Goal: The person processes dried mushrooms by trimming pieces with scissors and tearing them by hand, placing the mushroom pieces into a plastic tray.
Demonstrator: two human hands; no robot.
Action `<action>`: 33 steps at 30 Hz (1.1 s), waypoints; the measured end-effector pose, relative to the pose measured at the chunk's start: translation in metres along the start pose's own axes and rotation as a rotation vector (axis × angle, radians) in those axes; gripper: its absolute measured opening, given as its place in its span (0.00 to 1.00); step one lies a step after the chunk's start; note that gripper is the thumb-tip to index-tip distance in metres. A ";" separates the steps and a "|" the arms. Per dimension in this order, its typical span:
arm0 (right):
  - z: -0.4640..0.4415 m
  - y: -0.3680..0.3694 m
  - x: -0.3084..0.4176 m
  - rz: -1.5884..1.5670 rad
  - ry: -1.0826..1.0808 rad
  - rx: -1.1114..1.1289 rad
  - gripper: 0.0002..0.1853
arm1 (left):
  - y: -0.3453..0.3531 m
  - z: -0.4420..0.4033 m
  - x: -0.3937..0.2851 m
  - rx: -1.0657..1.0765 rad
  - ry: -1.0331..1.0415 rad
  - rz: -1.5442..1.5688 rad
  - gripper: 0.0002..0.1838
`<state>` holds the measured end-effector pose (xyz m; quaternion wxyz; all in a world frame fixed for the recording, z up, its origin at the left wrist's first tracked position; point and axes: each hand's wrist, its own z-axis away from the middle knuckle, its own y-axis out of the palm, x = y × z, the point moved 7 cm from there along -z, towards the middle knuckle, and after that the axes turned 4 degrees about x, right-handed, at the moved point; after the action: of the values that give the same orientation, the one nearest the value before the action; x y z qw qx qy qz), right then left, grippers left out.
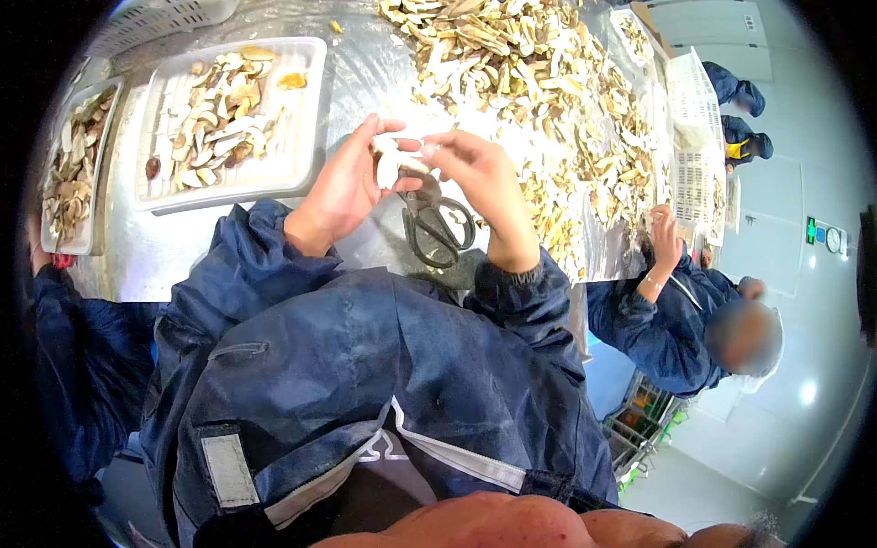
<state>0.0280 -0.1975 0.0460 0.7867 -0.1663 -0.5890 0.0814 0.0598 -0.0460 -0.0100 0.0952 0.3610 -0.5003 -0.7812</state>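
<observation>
White tray at 10 o'clock from the hands: mushroom slices inside. Narrower tray at 9, also loaded with slices. Mushroom piece sits in left hand, fingers half curled round it; right hand has thumb and fingertips pinched on its right end. Scissors at 5, just below, tips partly hidden. Big slice pile at 2.

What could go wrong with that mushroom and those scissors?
The white, curved piece of mushroom, between the bare left grip and bare right grip, might break or slip out. The black, loop-handled scissors are close to both grips, so a finger could perhaps get nicked.
</observation>
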 end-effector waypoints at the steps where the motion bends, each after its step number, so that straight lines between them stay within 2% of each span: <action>1: -0.008 -0.005 0.000 0.094 0.020 -0.032 0.12 | 0.002 0.001 -0.001 -0.001 -0.013 0.000 0.19; 3: -0.036 -0.030 -0.007 0.554 -0.104 -0.329 0.13 | -0.001 0.003 0.001 -0.006 -0.043 -0.061 0.19; 7: -0.056 -0.025 -0.016 0.843 -0.204 -0.432 0.14 | -0.006 0.002 0.002 0.061 -0.094 -0.076 0.19; 8: -0.057 -0.022 -0.018 0.913 -0.242 -0.453 0.14 | -0.009 0.002 0.003 -0.001 -0.096 -0.063 0.17; 11: -0.046 -0.021 -0.017 0.771 -0.197 -0.360 0.12 | -0.010 0.001 0.002 0.025 -0.089 -0.044 0.16; 14: -0.033 -0.027 -0.042 0.079 0.019 -0.199 0.12 | -0.008 0.002 0.002 0.024 -0.117 -0.021 0.15; 20: 0.000 -0.014 -0.011 -0.316 -0.071 -0.190 0.11 | -0.003 0.002 0.007 0.075 -0.140 -0.029 0.16; 23: 0.008 0.011 0.014 -0.251 -0.046 -0.017 0.11 | 0.001 0.004 0.012 0.038 -0.196 0.009 0.17; 24: 0.004 0.010 0.014 -0.185 -0.065 -0.063 0.11 | 0.002 0.005 0.012 0.040 -0.187 0.005 0.16; 27: -0.026 -0.006 0.000 0.445 -0.076 -0.321 0.13 | -0.003 0.004 0.011 0.055 -0.144 -0.013 0.16; 28: -0.031 -0.002 -0.001 0.612 -0.052 -0.344 0.17 | -0.007 0.002 0.009 0.063 -0.118 -0.028 0.16; 31: -0.034 0.014 -0.001 0.872 -0.048 -0.349 0.20 | -0.016 -0.001 0.003 0.070 -0.050 -0.027 0.14; 33: -0.034 0.011 -0.012 0.835 -0.029 -0.365 0.18 | -0.018 -0.003 -0.001 0.070 -0.017 -0.022 0.13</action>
<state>0.0580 -0.1968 0.0228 0.6360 -0.5244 -0.4869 0.2888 0.0666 -0.0385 -0.0258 0.0696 0.3631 -0.5239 -0.7673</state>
